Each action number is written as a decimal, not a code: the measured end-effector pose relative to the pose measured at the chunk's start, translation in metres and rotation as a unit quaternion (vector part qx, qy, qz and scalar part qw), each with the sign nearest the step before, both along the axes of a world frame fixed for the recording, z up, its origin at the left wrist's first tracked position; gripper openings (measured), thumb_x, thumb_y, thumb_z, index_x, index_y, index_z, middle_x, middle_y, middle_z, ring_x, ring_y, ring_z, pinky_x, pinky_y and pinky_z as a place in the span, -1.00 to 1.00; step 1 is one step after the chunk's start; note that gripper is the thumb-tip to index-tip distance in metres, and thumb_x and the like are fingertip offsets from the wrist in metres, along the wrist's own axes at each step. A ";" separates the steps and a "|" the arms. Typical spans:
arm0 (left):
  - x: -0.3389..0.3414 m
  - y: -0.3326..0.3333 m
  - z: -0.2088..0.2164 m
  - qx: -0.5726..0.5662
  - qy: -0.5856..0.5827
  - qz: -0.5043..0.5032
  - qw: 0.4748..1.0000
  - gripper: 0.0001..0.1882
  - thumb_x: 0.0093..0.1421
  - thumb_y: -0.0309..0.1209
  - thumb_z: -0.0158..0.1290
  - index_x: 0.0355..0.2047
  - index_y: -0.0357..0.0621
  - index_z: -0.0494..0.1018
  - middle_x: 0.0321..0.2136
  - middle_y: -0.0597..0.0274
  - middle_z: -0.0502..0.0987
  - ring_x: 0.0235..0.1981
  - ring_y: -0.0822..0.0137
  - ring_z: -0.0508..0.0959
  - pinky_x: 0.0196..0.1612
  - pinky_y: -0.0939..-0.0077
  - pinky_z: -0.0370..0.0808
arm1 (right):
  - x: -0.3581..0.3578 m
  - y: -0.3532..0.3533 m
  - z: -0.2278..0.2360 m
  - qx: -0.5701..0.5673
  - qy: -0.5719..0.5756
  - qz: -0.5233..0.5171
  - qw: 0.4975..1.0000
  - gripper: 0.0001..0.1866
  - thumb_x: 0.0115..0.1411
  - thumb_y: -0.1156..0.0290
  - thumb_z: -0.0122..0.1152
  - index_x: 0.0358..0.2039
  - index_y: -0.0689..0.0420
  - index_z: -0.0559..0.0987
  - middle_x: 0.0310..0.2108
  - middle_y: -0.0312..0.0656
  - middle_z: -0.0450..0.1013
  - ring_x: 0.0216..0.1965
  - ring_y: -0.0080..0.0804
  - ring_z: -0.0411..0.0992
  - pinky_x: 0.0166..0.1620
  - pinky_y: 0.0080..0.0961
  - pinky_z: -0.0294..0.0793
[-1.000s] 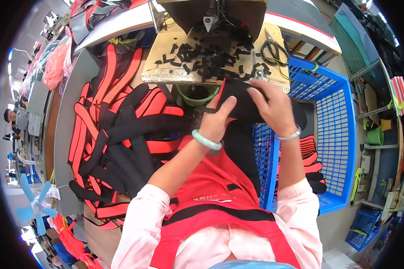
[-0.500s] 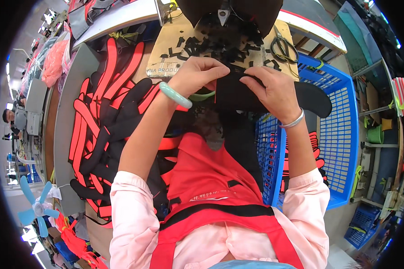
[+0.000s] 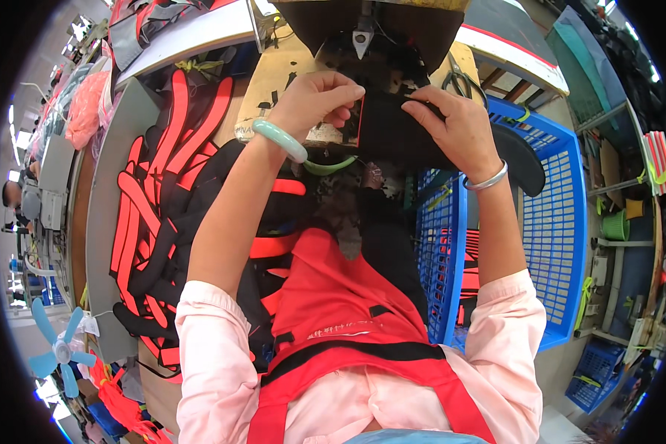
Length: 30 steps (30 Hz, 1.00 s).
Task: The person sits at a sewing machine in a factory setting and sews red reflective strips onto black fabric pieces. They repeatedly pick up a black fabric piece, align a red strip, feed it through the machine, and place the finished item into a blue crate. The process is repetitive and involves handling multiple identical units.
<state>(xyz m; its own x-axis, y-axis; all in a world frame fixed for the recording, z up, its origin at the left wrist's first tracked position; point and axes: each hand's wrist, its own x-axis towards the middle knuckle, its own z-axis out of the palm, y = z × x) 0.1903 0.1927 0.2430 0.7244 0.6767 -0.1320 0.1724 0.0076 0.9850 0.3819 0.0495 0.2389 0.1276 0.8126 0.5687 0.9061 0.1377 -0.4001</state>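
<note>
2 hands, apart from each other, both at 1 black piece (image 3: 396, 129) with a red left edge. Piece lies across the near side of a tan board (image 3: 270, 78), below a pointed metal part (image 3: 361, 43); its rounded right end reaches over the blue basket (image 3: 562, 222).

Left hand (image 3: 318, 105): thumb and forefinger pinched together at the top of the red edge, other fingers curled; can't tell if the edge is caught between them. Green bangle (image 3: 280, 140) on the wrist.

Right hand (image 3: 455, 126): thumb and fingertips at the piece's upper side, small gap between thumb and forefinger; can't tell if it grips. Silver bangle (image 3: 487, 176) on this wrist.

Around: scissors (image 3: 457, 80) on the board, just beyond the right hand, handles partly hidden. Black scraps (image 3: 272, 98) on the board, left of the left hand. Green bowl (image 3: 329, 166) under the board's near edge. Heap of black-and-red strips (image 3: 144, 200) on the left, beside a grey panel (image 3: 111, 185); more red-and-black strips (image 3: 470, 275) in the basket. Person wears a red apron (image 3: 340, 288). 1 blue fan (image 3: 62, 348) far left.
</note>
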 end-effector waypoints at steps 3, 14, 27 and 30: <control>0.003 0.006 -0.004 -0.029 -0.034 0.018 0.999 -0.76 0.18 -0.26 0.17 -0.31 -0.19 0.50 -0.52 0.41 0.47 -0.52 0.60 0.45 -0.43 0.73 0.42 | 0.002 0.007 0.001 0.000 -0.002 -0.007 1.000 -0.76 0.15 0.15 0.23 -0.38 0.05 0.62 -0.52 -0.14 0.53 -0.48 -0.13 0.50 -0.41 -0.32 0.45; 0.011 0.018 0.005 -0.052 -0.068 0.052 0.995 -0.82 0.18 -0.30 0.15 -0.33 -0.16 0.49 -0.51 0.45 0.44 -0.50 0.61 0.42 -0.45 0.71 0.39 | 0.010 0.026 0.008 -0.030 0.031 -0.012 0.999 -0.71 0.17 0.09 0.20 -0.36 0.06 0.63 -0.52 -0.09 0.53 -0.45 -0.08 0.51 -0.36 -0.29 0.46; 0.026 0.033 -0.006 -0.109 -0.113 0.079 0.984 -0.88 0.19 -0.40 0.07 -0.36 -0.21 0.47 -0.52 0.39 0.41 -0.53 0.57 0.37 -0.51 0.68 0.31 | 0.025 0.042 0.006 -0.070 0.064 -0.013 0.995 -0.65 0.20 0.09 0.18 -0.27 0.15 0.61 -0.46 -0.10 0.52 -0.41 -0.20 0.50 -0.30 -0.43 0.41; 0.024 0.034 -0.004 -0.135 -0.138 0.083 0.978 -0.84 0.19 -0.35 0.10 -0.41 -0.17 0.45 -0.53 0.39 0.41 -0.55 0.56 0.37 -0.53 0.68 0.29 | 0.021 0.037 0.008 -0.078 0.081 -0.016 0.994 -0.65 0.21 0.10 0.18 -0.26 0.16 0.60 -0.46 -0.14 0.52 -0.41 -0.31 0.48 -0.30 -0.48 0.40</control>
